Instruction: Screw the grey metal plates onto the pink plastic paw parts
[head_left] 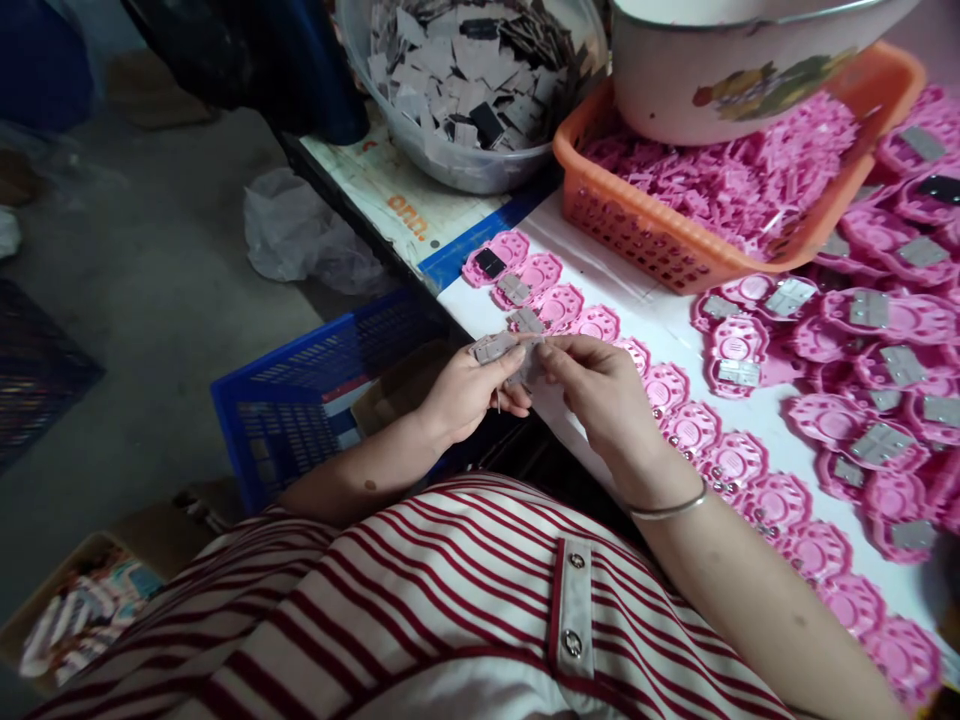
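My left hand is closed around several small flat grey plastic pieces, held just off the table's near edge. With thumb and fingers pinched, my right hand grips a grey piece beside them; its outline is blurred. A row of pink scalloped plastic parts runs along the table edge past both hands. At the row's far end, one part carries a black piece, and the neighbouring ones carry grey pieces. Small shiny metal bits show along the nearer parts.
A clear basin of grey and black pieces stands at the back. Beside it an orange basket holds pink bits, with an enamel bowl on top. Pink parts with grey pieces pile up at right. A blue crate sits below left.
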